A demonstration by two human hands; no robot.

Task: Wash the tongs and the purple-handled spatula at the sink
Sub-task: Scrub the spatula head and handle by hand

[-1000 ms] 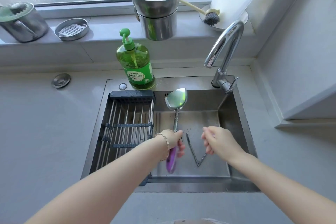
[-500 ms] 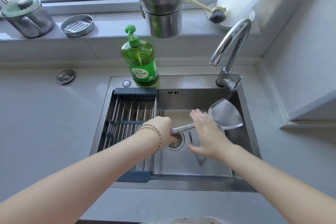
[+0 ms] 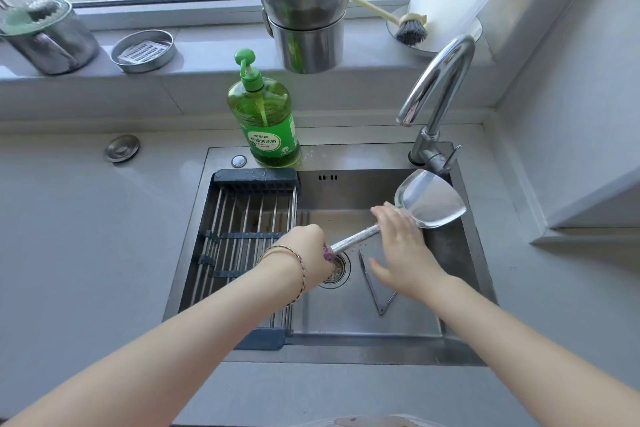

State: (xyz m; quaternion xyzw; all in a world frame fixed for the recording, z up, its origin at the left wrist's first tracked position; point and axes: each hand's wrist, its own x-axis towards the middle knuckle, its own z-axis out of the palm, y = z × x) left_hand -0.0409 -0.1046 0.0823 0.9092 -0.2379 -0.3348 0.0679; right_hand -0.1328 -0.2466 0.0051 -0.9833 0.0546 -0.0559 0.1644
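Swung the purple-handled spatula (image 3: 431, 199) from upright a second ago to slanting right, blade near the faucet (image 3: 440, 87). Gripped its handle in the curled left hand (image 3: 304, 253); laid the right hand (image 3: 398, 250), fingers straight, across the shaft. Left the tongs (image 3: 370, 279) on the sink (image 3: 339, 319) floor.

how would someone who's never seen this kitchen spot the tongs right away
Find the steel sink set in the grey counter and look at its floor, right of the dish rack. The tongs lie flat there beside the round drain, partly under the right hand. They are a thin V with its tip toward the near edge, with no broad blade like the spatula.
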